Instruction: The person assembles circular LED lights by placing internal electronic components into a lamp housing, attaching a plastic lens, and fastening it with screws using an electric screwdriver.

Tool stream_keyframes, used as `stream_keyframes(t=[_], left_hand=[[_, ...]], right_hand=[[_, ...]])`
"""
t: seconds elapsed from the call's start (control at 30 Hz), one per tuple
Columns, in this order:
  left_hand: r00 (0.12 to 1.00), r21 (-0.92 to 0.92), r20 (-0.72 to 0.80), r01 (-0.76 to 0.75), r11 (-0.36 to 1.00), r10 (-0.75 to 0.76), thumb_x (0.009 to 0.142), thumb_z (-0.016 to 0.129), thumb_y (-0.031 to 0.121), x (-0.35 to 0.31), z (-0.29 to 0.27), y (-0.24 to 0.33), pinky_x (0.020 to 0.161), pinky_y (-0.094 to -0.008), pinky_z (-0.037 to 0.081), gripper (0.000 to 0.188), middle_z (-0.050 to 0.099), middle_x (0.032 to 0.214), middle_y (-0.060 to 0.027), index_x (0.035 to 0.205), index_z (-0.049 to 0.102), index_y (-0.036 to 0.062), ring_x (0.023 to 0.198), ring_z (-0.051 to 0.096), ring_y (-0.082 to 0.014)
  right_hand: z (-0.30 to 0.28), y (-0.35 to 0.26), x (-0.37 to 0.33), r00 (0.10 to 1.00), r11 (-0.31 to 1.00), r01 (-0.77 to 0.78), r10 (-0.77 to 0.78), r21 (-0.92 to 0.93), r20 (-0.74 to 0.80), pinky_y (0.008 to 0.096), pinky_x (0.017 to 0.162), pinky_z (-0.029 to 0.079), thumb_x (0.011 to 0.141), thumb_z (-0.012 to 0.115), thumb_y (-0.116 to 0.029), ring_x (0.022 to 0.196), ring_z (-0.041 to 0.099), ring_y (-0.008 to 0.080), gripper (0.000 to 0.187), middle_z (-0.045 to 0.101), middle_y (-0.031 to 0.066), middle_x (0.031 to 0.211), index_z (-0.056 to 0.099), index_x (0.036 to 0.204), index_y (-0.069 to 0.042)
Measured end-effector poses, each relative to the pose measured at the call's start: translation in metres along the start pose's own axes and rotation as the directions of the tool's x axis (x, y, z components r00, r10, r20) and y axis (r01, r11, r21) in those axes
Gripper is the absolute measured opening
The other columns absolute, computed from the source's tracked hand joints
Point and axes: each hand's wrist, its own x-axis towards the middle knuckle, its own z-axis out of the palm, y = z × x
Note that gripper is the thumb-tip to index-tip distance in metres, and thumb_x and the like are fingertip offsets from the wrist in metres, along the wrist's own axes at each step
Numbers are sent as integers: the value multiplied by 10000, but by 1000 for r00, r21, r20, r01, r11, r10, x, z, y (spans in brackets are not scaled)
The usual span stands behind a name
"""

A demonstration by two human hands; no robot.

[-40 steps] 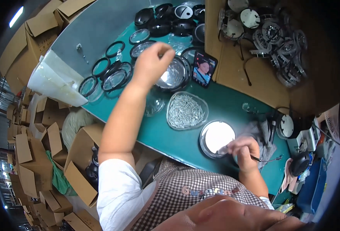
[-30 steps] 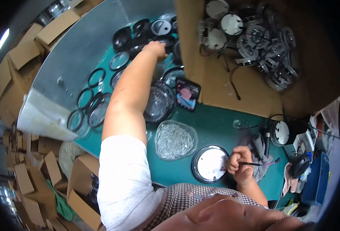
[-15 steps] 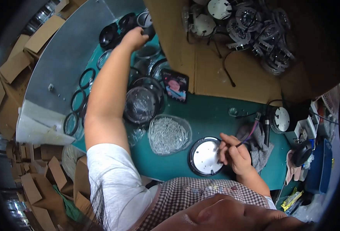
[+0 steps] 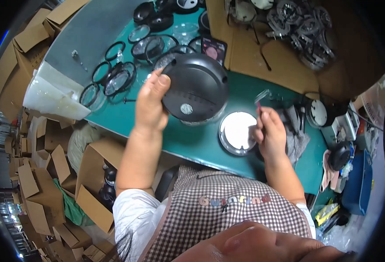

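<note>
Half a second ago the left hand (image 4: 151, 102) was stretched to the far end of the table (image 4: 114, 118); now it is back near the body, closed on the rim of a round black cover (image 4: 197, 86) held tilted above the green top (what lies under it is hidden). Left of the table stand open brown cartons (image 4: 48, 174). A white round disc (image 4: 237, 131) lies right of the cover. The right hand (image 4: 271, 133) is closed on a thin tool (image 4: 259, 105), its tip hard to make out
</note>
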Motion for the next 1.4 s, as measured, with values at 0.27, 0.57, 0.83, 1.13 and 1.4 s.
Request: stream_keyframes(t=[0.27, 0.57, 0.83, 1.13, 1.4], left_hand=[[970, -85, -23, 239, 967, -242, 971, 655, 350, -92, 45, -89, 1072, -422, 431, 650, 567, 1335, -165, 1444, 402, -17, 1224, 557, -264], [982, -58, 107, 162, 985, -155, 882, 778, 255, -80, 47, -71, 911, -319, 539, 573, 665, 1130, -114, 1299, 518, -38, 1033, 646, -177], [987, -264, 47, 164, 950, -157, 905, 731, 416, -73, 55, -65, 866, -343, 586, 557, 677, 1118, -130, 1225, 558, -6, 981, 691, -215], [969, -277, 84, 246, 929, -231, 954, 621, 488, -73, 44, -80, 1013, -465, 526, 633, 649, 1256, -177, 1336, 544, -11, 1157, 642, -313], [957, -288, 86, 290, 913, -277, 946, 616, 518, -73, 46, -86, 1014, -470, 527, 647, 642, 1268, -179, 1328, 551, 0, 1164, 640, -315]], right_hand=[[27, 10, -12, 997, 974, 41, -27, 222, -66, 299, 811, 534, 1053, 483, -174, 861, 628, 146, 164, 656, 53, 982, 598, 1084, -61], [-16, 18, -18, 987, 973, 149, -156, -175, -28, 224, 646, 503, 1043, 527, -157, 708, 599, 89, 219, 664, 48, 910, 606, 1186, -12], [-25, 20, -43, 964, 959, 53, 24, -280, 265, 241, 577, 516, 1021, 560, -141, 642, 607, 107, 229, 666, 71, 864, 639, 1170, 15], [-39, 21, -35, 970, 994, -50, 71, -93, 232, 247, 583, 505, 1026, 565, -187, 652, 608, 128, 232, 667, 73, 856, 633, 1191, -39], [-41, 20, -37, 947, 992, -97, 118, -83, 300, 246, 587, 493, 1030, 560, -193, 656, 603, 123, 242, 667, 72, 858, 629, 1184, -20]])
